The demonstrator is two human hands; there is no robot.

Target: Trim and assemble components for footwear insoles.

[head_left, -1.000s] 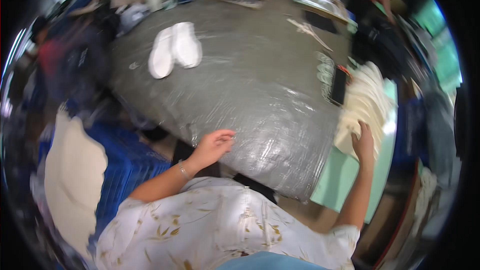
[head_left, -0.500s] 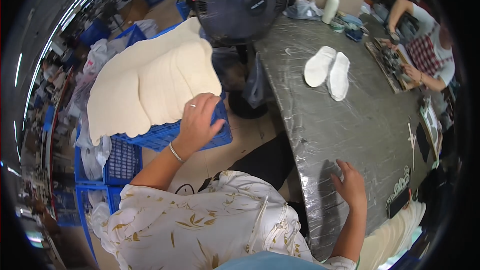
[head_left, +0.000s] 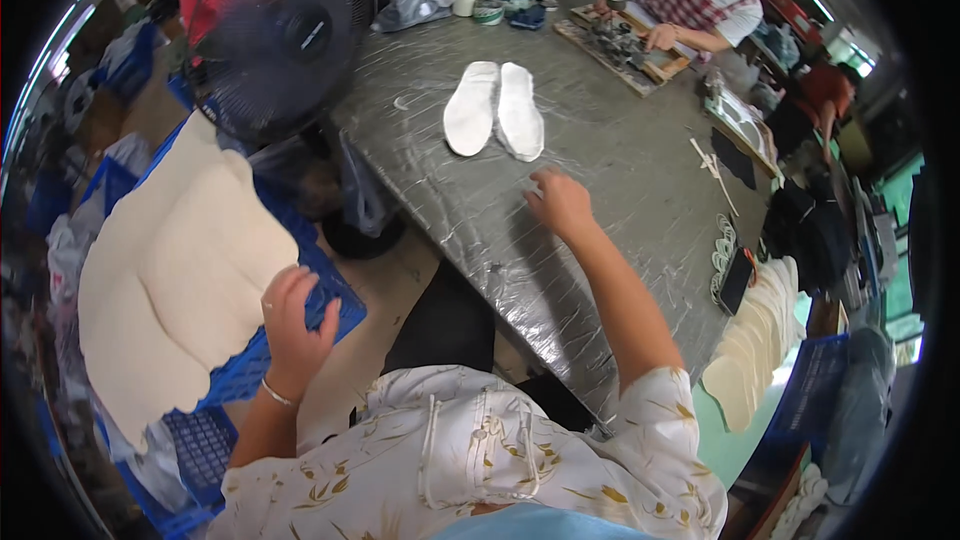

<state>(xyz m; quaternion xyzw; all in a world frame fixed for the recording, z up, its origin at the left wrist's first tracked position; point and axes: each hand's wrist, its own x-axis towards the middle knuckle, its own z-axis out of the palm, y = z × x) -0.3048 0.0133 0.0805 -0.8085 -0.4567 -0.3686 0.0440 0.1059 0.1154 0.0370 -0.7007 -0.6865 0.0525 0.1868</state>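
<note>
Cream sheets (head_left: 180,260) top a blue crate (head_left: 337,315); left hand (head_left: 297,325), empty, relaxed, beside them; right hand (head_left: 561,205) likewise, near white insoles (head_left: 470,110).

No readable text; 1 pale marking (head_left: 314,34) on fan hub (head_left: 301,38), illegible.

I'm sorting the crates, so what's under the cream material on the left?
Under the cream material, a blue crate shows along the lower right edge. The material covers the crate's top, so any contents cannot be seen.
</note>
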